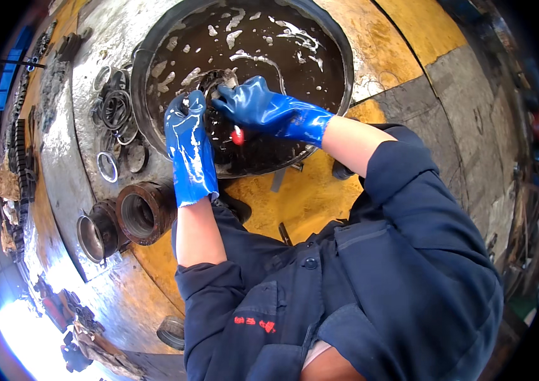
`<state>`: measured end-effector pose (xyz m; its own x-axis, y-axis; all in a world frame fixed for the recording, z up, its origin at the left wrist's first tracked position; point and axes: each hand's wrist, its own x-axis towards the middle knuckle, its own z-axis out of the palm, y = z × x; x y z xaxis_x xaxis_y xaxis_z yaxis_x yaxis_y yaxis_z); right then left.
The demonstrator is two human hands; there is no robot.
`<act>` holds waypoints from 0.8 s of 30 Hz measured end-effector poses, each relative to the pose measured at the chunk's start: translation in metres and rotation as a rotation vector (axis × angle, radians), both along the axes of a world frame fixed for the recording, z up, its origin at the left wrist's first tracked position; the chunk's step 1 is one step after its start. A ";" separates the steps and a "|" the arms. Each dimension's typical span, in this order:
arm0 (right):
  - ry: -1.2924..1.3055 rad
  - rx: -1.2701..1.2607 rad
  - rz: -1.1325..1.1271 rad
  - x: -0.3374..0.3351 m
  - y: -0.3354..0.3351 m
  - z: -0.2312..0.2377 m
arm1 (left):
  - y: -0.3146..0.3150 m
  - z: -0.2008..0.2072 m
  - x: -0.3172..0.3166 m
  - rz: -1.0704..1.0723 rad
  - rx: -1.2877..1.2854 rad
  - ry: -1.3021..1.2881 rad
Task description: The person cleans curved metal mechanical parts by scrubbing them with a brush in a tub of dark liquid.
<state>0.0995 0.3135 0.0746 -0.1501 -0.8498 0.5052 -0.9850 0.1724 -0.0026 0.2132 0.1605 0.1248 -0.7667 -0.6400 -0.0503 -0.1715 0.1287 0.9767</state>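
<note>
Both my hands wear wet blue rubber gloves and work over a wide black basin (141,95) of dark, foamy liquid. My left hand (188,124) is closed at the left side of a dark, ring-shaped metal part (210,79) and seems to steady it. Curled over from the right, my right hand (244,105) presses its fingertips to that part. A red-tipped handle (238,136) pokes out beneath the right glove; its other end is hidden by the hand. Something pale shows at the fingertips, too small to name.
Several rings and seals (116,108) lie left of the basin, with a pale ring (107,166) nearer me. Two thick metal cylinders, one a rusty collar (141,213) and one a dark sleeve (95,235), stand by my left forearm. Another ring (172,332) lies at lower left.
</note>
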 end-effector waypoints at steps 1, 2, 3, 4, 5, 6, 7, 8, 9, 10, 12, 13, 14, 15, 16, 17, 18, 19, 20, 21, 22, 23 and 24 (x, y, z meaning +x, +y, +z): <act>-0.134 0.110 -0.084 0.003 -0.003 0.002 | 0.000 0.000 0.001 -0.004 0.000 -0.004; -0.268 0.219 -0.167 0.005 -0.008 0.004 | -0.001 -0.001 0.002 -0.008 0.000 -0.009; -0.353 0.230 -0.313 0.006 -0.011 -0.008 | 0.001 -0.001 -0.001 -0.025 0.003 -0.009; -0.437 0.241 -0.354 0.008 -0.011 -0.013 | 0.002 0.001 0.001 -0.036 0.004 -0.013; -0.520 0.252 -0.396 0.010 -0.010 -0.017 | 0.001 0.003 0.002 -0.046 0.010 -0.017; -0.602 0.263 -0.434 0.012 -0.011 -0.015 | 0.001 0.004 0.003 -0.053 0.011 -0.020; -0.751 0.342 -0.507 0.015 -0.013 -0.014 | -0.001 0.006 0.004 -0.058 0.013 -0.024; -0.884 0.369 -0.527 0.014 -0.015 -0.011 | -0.001 0.006 0.004 -0.067 0.006 -0.030; -1.000 0.382 -0.572 0.017 -0.015 -0.003 | -0.004 0.007 0.006 -0.060 -0.007 -0.035; -1.117 0.396 -0.618 0.021 -0.014 0.006 | -0.007 0.008 0.007 -0.056 -0.029 -0.042; -1.254 0.359 -0.572 0.021 -0.012 0.002 | -0.011 0.005 0.006 -0.040 -0.129 -0.058; -1.325 0.340 -0.550 0.021 -0.009 -0.001 | -0.014 0.003 0.005 -0.030 -0.186 -0.073; -1.397 0.289 -0.481 0.020 -0.003 -0.004 | -0.016 0.001 0.005 -0.021 -0.243 -0.087; -1.465 0.236 -0.420 0.017 0.007 -0.005 | -0.013 0.004 0.005 -0.026 -0.280 -0.130; -1.532 0.182 -0.358 0.015 0.014 -0.005 | -0.013 0.001 0.004 -0.029 -0.282 -0.122; -1.685 0.121 -0.348 0.017 0.016 -0.011 | -0.013 -0.001 0.003 -0.031 -0.283 -0.113; -1.735 0.167 -0.375 0.018 0.016 -0.001 | -0.016 -0.001 0.004 -0.028 -0.292 -0.108; -1.785 0.218 -0.396 0.018 0.012 0.017 | -0.019 0.000 0.007 -0.019 -0.301 -0.104; -1.834 0.271 -0.417 0.019 0.007 0.032 | -0.021 0.001 0.012 -0.006 -0.295 -0.101; -1.937 0.266 -0.487 0.022 -0.002 0.038 | -0.019 0.007 0.014 -0.001 -0.290 -0.097; -2.112 0.091 -0.466 0.022 -0.009 0.025 | -0.015 0.010 0.012 -0.007 -0.280 -0.085; -2.277 -0.097 -0.437 0.020 -0.019 0.005 | -0.017 0.003 0.008 -0.014 -0.204 -0.055; -2.434 -0.286 -0.392 0.018 -0.027 0.000 | -0.019 0.000 0.009 -0.015 -0.210 -0.042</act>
<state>0.1177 0.2863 0.0744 -0.4262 -0.6318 -0.6474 0.8082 0.0555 -0.5863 0.2227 0.1418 0.1253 -0.7762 -0.6284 0.0507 -0.2083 0.3316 0.9201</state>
